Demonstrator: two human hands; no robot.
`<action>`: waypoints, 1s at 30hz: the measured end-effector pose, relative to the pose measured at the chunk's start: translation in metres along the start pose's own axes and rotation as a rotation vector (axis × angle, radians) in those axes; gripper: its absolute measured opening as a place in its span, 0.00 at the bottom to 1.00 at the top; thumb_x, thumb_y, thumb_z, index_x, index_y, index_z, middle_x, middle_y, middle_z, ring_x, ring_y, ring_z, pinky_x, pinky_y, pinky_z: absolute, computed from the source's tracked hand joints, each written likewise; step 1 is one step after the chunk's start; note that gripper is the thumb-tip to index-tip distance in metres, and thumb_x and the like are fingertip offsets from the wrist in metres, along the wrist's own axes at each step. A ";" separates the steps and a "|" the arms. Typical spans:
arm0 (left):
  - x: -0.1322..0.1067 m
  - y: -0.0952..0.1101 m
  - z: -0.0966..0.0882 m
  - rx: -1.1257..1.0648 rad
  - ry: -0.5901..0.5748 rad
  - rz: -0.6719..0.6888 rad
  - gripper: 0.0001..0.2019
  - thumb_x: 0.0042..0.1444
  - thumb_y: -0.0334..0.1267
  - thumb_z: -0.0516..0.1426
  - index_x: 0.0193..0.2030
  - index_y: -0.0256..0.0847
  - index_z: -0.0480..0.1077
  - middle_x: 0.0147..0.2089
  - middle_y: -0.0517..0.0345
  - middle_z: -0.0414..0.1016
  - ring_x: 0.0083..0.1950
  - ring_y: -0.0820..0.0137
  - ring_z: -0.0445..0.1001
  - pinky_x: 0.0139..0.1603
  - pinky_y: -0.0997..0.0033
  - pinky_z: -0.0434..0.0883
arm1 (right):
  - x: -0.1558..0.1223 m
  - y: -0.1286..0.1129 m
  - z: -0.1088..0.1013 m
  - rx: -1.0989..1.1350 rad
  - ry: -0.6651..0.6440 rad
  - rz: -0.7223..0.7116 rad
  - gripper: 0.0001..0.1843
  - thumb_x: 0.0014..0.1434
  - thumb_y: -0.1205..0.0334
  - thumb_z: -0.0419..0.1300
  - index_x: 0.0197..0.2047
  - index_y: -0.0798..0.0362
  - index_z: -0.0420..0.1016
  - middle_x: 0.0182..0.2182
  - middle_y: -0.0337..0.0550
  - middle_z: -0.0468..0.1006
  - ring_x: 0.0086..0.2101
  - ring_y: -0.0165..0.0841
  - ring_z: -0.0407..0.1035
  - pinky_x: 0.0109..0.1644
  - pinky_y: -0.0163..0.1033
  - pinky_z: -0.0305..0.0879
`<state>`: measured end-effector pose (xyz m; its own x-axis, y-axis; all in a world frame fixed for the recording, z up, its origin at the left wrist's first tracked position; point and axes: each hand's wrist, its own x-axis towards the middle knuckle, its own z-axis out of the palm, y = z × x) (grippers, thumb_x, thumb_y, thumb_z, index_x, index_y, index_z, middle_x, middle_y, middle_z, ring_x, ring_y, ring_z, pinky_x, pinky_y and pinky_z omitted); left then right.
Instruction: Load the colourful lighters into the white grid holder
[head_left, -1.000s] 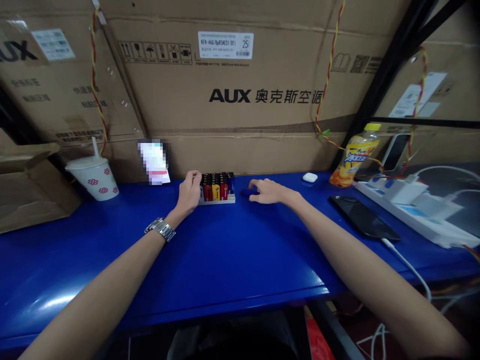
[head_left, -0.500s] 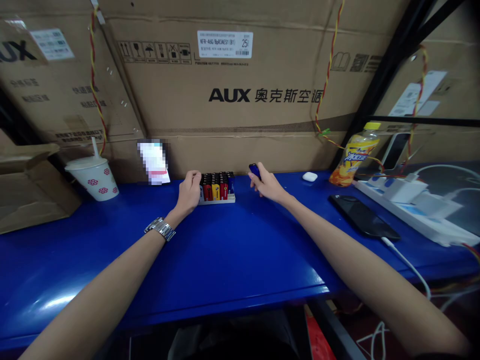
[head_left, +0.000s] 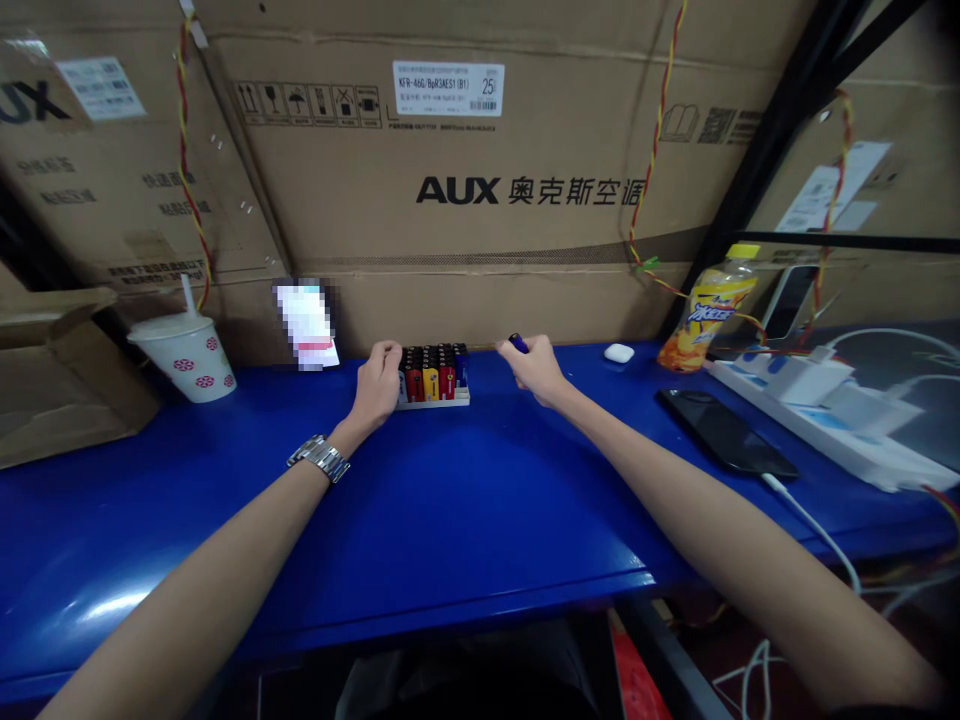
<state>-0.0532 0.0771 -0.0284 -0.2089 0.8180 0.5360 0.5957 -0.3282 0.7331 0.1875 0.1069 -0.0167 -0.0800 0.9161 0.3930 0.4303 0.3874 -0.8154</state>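
Several lighters, red, yellow and blue with black tops, stand upright in a white tray near the back of the table. The tray's bare floor shows at its front right corner. My left hand, with a metal watch on its wrist, is closed round the tray's left end; its fingertips are partly hidden. To the right of the tray and apart from it, my right hand is raised just off the table. Its fingers are wrapped round a dark blue lighter, of which only one end shows.
Large cardboard boxes wall off the back of the blue table. On the left stand a paper cup and a lit phone. A white earbud case, drink bottle, black phone and power strip occupy the right.
My right hand has turned and shifted slightly right, closing further round the blue lighter, so less of it shows. My left hand and the tray have stayed in place.
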 end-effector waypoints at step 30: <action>0.001 -0.001 0.001 0.005 -0.004 -0.008 0.15 0.62 0.45 0.45 0.44 0.40 0.68 0.45 0.48 0.77 0.47 0.62 0.73 0.49 0.62 0.66 | -0.004 0.000 0.017 0.124 -0.149 -0.255 0.16 0.55 0.48 0.60 0.32 0.54 0.70 0.19 0.33 0.62 0.22 0.26 0.55 0.29 0.36 0.55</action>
<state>-0.0529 0.0786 -0.0290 -0.2107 0.8224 0.5284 0.5978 -0.3194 0.7353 0.1727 0.1047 -0.0253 -0.3062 0.7896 0.5318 0.2677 0.6075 -0.7478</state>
